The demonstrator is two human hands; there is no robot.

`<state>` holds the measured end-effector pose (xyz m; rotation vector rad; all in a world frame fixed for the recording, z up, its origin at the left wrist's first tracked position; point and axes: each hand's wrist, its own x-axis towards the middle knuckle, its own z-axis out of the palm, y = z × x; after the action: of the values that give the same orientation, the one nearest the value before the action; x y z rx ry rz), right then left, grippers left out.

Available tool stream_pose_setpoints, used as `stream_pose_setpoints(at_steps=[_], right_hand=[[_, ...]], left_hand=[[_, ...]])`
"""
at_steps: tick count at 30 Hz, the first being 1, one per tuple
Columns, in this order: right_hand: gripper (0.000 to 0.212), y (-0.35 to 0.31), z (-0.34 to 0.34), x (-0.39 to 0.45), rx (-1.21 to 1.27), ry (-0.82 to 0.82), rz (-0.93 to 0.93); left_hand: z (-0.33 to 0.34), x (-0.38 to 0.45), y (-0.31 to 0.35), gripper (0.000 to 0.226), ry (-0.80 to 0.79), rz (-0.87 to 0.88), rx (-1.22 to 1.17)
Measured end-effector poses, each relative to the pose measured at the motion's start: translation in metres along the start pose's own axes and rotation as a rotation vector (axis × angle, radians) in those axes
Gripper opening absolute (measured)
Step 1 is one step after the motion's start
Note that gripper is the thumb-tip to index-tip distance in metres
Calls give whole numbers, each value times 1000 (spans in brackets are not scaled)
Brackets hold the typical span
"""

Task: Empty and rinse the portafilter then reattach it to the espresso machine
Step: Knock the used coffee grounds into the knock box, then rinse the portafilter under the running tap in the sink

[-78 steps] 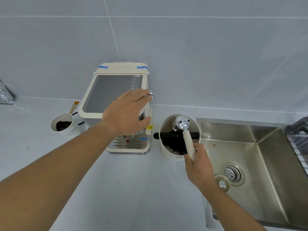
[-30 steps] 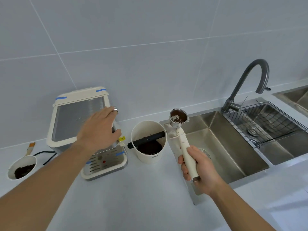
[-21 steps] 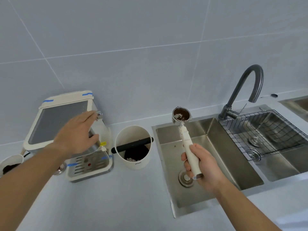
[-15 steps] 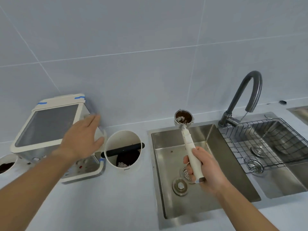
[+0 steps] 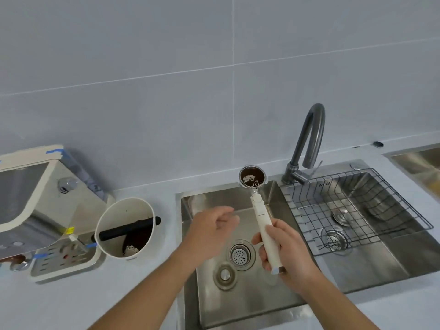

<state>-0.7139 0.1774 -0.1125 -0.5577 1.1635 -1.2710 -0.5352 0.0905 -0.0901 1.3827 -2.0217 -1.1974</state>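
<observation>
My right hand grips the cream handle of the portafilter, which points away from me over the steel sink. Its metal basket faces up at the sink's back edge, with dark coffee residue inside. My left hand hovers over the sink just left of the handle, fingers loosely curled and holding nothing. The cream espresso machine stands at the far left. The dark curved faucet rises just right of the basket.
A white knock box with a black bar and coffee grounds stands between machine and sink. The sink has a strainer drain and a loose stopper. A wire rack covers the second basin on the right.
My left hand has left the espresso machine and swung right to the sink beside the portafilter. The portafilter has stayed over the sink; the view has shifted right.
</observation>
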Motion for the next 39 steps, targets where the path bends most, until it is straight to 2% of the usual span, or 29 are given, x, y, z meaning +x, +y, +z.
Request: stream_pose_setpoints(at_steps=[5, 7, 12, 16, 19, 22, 24, 28, 30, 35, 39], right_hand=[[22, 4, -23, -6, -19, 31, -9], [25, 7, -30, -8, -31, 33, -12], [34, 14, -44, -8, -48, 118, -10], [24, 17, -56, -2, -52, 195, 31], [7, 17, -66, 3, -108, 199, 21], [22, 11, -89, 16, -156, 221, 14], [25, -1, -110, 31, -183, 291, 10], [20, -37, -155, 83, -462, 451, -24], [29, -58, -171, 110, -686, 493, -62], [51, -90, -195, 170, -1141, 480, -165], [60, -99, -199, 197, -1440, 342, -189]], left_hand=[[62, 10, 34, 23, -61, -252, -511], [77, 11, 46, 20, -69, -306, -606], [106, 16, 54, 15, -24, -383, -593], [124, 26, 52, 14, 1, -428, -593], [132, 36, 49, 11, 4, -439, -580], [136, 51, 42, 12, -5, -472, -580], [137, 56, 37, 13, -21, -485, -579], [141, 64, 27, 14, -62, -500, -618], [143, 66, 24, 15, -78, -510, -632], [148, 70, 19, 20, -106, -509, -649], [151, 72, 18, 19, -118, -495, -622]])
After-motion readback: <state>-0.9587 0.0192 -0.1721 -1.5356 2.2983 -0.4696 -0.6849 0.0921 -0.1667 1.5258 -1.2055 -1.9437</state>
